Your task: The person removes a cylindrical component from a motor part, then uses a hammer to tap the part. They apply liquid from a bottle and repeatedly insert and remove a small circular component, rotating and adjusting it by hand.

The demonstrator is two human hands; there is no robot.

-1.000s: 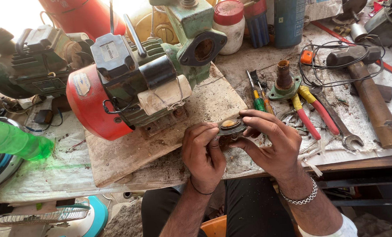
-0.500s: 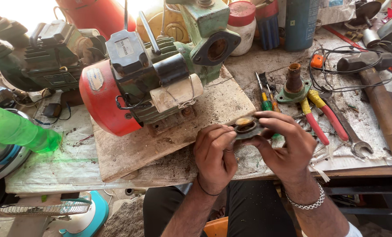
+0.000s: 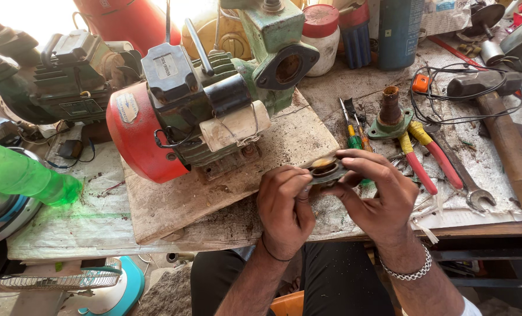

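Observation:
Both hands hold one small round metal part (image 3: pixel 325 169), dark with a brass-coloured rim, just above the near edge of the workbench. My left hand (image 3: pixel 284 208) pinches its left side with thumb and fingers. My right hand (image 3: pixel 378 196) wraps its right side, fingers curled over the top. Behind the hands a water pump motor (image 3: pixel 202 111) with a red end cover and green body lies on a wooden board (image 3: pixel 226 187).
Red-handled pliers (image 3: pixel 424 158), a spanner (image 3: pixel 465 181), screwdrivers (image 3: pixel 351 129) and a green flanged fitting (image 3: pixel 389 117) lie to the right. A hammer (image 3: pixel 500 129) and black wire sit far right. A green bottle (image 3: pixel 21 175) lies left; a second dark motor (image 3: pixel 56 76) stands behind it.
The hands with the round part have shifted slightly right and toward the bench edge in view as the camera moved. Grip on the part is unchanged.

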